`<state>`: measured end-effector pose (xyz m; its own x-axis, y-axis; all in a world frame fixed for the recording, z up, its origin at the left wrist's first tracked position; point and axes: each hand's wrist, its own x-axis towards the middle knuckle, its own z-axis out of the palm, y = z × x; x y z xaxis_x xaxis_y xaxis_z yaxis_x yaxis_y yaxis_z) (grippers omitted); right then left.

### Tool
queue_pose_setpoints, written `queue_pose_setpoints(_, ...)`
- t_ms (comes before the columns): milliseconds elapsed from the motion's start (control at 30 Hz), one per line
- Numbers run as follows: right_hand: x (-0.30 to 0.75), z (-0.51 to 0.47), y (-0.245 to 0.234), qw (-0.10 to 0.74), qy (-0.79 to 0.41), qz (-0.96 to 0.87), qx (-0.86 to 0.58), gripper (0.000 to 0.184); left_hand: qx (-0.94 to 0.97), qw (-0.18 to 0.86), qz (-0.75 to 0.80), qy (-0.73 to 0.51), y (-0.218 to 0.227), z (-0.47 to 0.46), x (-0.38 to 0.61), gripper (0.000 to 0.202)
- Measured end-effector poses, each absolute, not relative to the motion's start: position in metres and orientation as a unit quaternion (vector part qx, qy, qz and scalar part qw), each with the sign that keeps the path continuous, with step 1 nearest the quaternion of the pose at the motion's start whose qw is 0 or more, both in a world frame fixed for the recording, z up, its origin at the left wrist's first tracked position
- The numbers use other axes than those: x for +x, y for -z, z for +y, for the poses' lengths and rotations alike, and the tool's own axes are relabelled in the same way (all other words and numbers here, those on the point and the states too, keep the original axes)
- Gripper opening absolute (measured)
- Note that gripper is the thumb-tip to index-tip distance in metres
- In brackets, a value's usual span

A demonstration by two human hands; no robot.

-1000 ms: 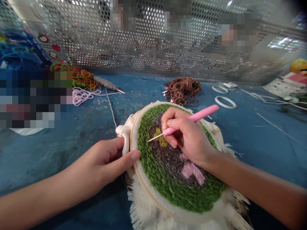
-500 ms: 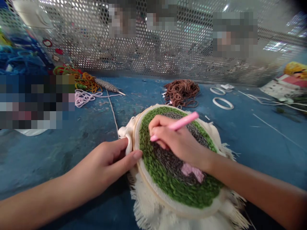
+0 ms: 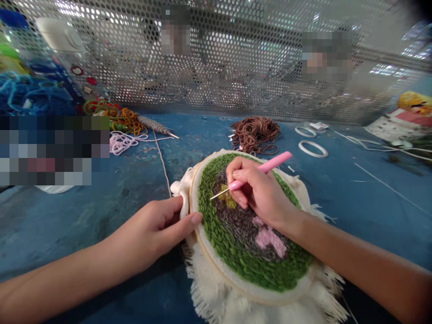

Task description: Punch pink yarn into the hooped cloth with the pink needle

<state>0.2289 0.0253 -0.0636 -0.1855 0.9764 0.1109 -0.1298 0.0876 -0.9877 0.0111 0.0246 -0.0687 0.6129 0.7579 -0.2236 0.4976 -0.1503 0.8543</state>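
My left hand [image 3: 162, 227] grips the left edge of a round embroidery hoop [image 3: 216, 267], thumb on its rim and fingers tucked under the bunched cream cloth [image 3: 216, 297]. Inside the hoop, looped yarn forms a green ring [image 3: 243, 270] around a dark grey middle, with a pink patch [image 3: 270, 240] and a small yellow patch [image 3: 231, 200]. In a pen-like hold, my right hand [image 3: 258, 189] is closed on a pink punch needle [image 3: 275, 163]. The needle's thin metal shaft shows, its tip at the green stitches on the left. My right hand hides part of the stitching.
Brown yarn [image 3: 255, 134] lies behind the hoop, near white rings [image 3: 313, 149]. To the left are a grey yarn spindle [image 3: 157, 125], pale pink yarn [image 3: 124, 143] and blue yarn [image 3: 33, 94]. A perforated metal screen [image 3: 209, 85] closes off the back of the blue table [image 3: 111, 202].
My right hand has moved a little right, lifting the punch needle so that its shaft and the yellow patch now show. My left hand keeps its grip on the hoop.
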Motion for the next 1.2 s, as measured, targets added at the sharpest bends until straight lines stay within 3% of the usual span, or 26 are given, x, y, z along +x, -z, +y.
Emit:
queue_pose_setpoints(133,0.225,0.017,0.06,0.463,-0.472,-0.619,-0.424,0.019,0.74,0.507,0.421,-0.131,0.069,0.023,0.011,0.045)
queue_pose_setpoints(300,0.211,0.008,0.058,0.334,-0.275,-0.791,-0.432,0.009,0.744,0.505,0.416,-0.135,0.068,0.023,0.011,0.044)
queue_pose_setpoints(400,0.211,0.012,0.059,0.352,-0.353,-0.74,-0.451,0.013,0.736,0.517,0.417,-0.132,0.068,0.024,0.011,0.043)
queue_pose_setpoints(500,0.219,0.021,0.062,0.459,-0.505,-0.588,-0.434,0.018,0.733,0.518,0.421,-0.13,0.069,0.024,0.011,0.044)
queue_pose_setpoints(600,0.227,0.024,0.062,0.526,-0.564,-0.494,-0.402,0.017,0.737,0.515,0.419,-0.131,0.068,0.022,0.01,0.043)
queue_pose_setpoints(1000,0.226,0.007,0.055,0.509,-0.562,-0.487,-0.434,0.019,0.725,0.529,0.426,-0.117,0.06,0.017,0.008,0.038)
queue_pose_setpoints(1200,0.225,0.001,0.055,0.438,-0.504,-0.601,-0.44,0.016,0.729,0.526,0.427,-0.092,0.06,0.017,0.007,0.042)
